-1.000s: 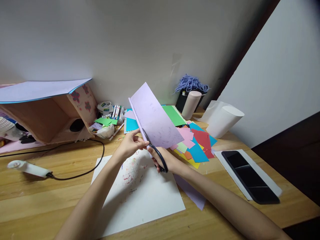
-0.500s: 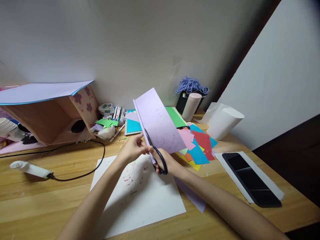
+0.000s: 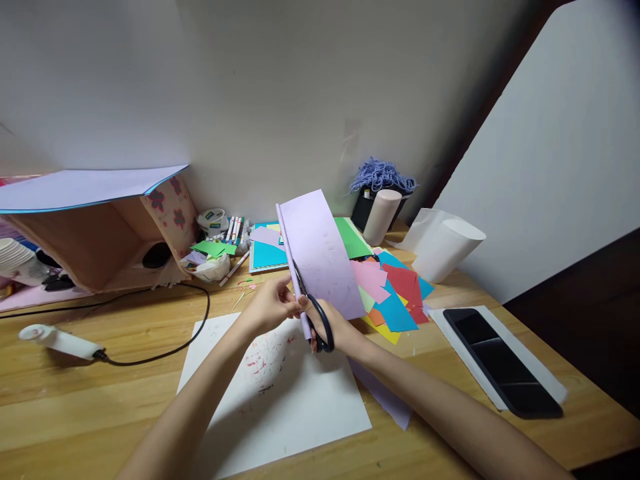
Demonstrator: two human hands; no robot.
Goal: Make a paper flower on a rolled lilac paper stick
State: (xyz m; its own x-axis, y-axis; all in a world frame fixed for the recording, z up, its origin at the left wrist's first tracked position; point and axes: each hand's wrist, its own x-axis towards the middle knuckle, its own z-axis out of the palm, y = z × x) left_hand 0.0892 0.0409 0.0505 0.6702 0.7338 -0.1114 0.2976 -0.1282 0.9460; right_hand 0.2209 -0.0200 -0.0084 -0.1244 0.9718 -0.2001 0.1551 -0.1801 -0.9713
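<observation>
The lilac sheet (image 3: 325,257) is held up off the counter (image 3: 125,380), just in front of the person and above the white sheet (image 3: 280,400). The left hand (image 3: 273,307) pinches its lower left edge, fingers closed on the paper. The right hand (image 3: 333,327) is closed through the black loops of the scissors (image 3: 313,310), whose blades run up along the sheet's left edge, parting off a narrow strip.

Since a second ago the sheet has swung from a leftward lean to nearly upright, and less of it stands above the hands. The blades look to be further into the paper, so in my judgement the cut along that edge is advancing, with most of the length still uncut.

By count: one pair of scissors, two hands, one lilac sheet in hand, and one more lilac piece (image 3: 385,397) lying flat under the right forearm. One white sheet with coloured scribbles lies below. To the right is one heap of coloured offcuts (image 3: 395,293); its pieces overlap too much to count. Beyond it are one black phone (image 3: 503,363) on paper and one white roll (image 3: 445,250). To the left one glue gun (image 3: 60,340) lies with its black cord (image 3: 200,320), and one cardboard box (image 3: 95,240) stands tipped on its side.
</observation>
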